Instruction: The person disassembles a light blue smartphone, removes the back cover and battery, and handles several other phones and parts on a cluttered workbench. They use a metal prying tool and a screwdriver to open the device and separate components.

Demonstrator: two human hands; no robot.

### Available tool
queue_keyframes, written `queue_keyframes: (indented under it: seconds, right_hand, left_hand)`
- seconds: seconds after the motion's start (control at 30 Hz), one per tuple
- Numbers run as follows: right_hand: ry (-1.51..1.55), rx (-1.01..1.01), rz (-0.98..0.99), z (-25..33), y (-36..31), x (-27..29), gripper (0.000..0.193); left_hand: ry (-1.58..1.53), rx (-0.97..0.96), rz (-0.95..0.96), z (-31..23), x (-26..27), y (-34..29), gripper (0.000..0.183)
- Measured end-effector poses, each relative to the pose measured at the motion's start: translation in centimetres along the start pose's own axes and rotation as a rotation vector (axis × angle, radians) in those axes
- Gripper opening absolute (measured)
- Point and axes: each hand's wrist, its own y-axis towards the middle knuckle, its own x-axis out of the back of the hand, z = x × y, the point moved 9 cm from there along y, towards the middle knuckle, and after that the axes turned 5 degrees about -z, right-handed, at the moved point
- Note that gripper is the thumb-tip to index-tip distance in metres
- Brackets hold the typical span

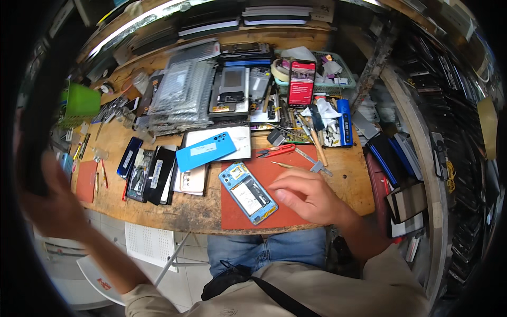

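Note:
An opened blue phone, back off with its white battery and yellow ribbon parts showing, lies tilted on a reddish-brown mat. Just to its right hovers or rests my right hand, fingers loosely bent, nothing visible in them. Whether a fingertip touches the phone's edge, I cannot tell. A bright blue phone back cover lies behind the opened phone. My left hand is raised at the far left, smeared by motion and darkened at the picture's rim. Its fingers and anything in them cannot be made out.
Behind the mat lie red-handled cutters, a metal caliper and a loaded tool tray. A lit phone stands upright before a green basket. Bubble-wrapped packs, several phone parts and a green bin fill the left side.

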Motion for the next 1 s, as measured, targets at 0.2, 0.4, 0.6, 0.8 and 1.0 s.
queue_keyframes:
  seconds: [0.2,0.4,0.6,0.8,1.0]
  right_hand:
    - [1.291,-0.080,0.223,-0.7,6.8,-3.2,0.067]
    - [1.071,-0.212,-0.376,-9.4,7.4,4.0,0.032]
    - [0.755,-0.225,-0.473,-11.3,6.1,6.7,0.023]
    - [0.798,-0.327,-0.431,-12.3,5.6,6.1,0.022]
    - [0.830,-0.314,-0.465,-11.4,5.5,6.8,0.027]
  left_hand:
    - [-0.882,0.302,-0.015,-18.4,-12.3,-10.4,0.110]
    - [-1.080,0.327,0.321,-24.5,-19.9,-15.4,0.146]
    - [-1.471,0.899,0.817,-25.2,-21.7,-19.8,0.128]
    - [-1.852,1.430,1.060,-27.4,-22.1,-24.3,0.039]
    - [-1.891,1.449,1.042,-28.4,-21.7,-24.0,0.030]
